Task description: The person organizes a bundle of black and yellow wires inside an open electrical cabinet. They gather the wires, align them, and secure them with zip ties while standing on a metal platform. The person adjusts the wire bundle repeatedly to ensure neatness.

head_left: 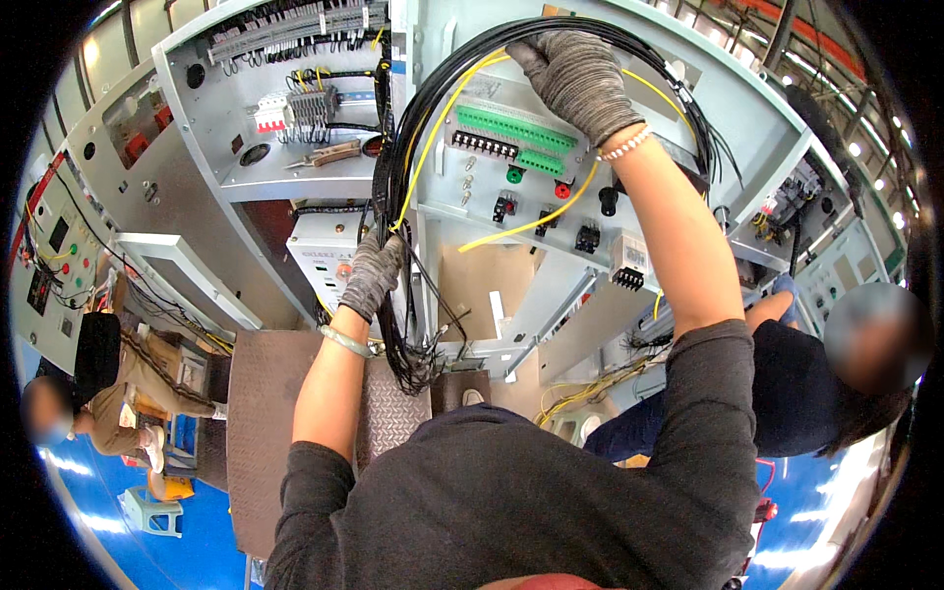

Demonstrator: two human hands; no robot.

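A black cable bundle [417,98], clamped in the left hand [374,275], is arched up rightward past the right hand [578,84], whose grip cannot be told.

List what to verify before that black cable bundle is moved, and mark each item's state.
1. Left hand closed around the black cable bundle: ok.
2. Right hand firm at the loop's top: cannot tell, grip partly hidden.
3. Both hands gloved: ok.
4. Wrists free of jewellery: not ok, beaded bracelet and bangle worn.
5. Yellow wire gathered in: not ok, one end sticks out before the panel.
6. Co-worker at right well clear: cannot tell.
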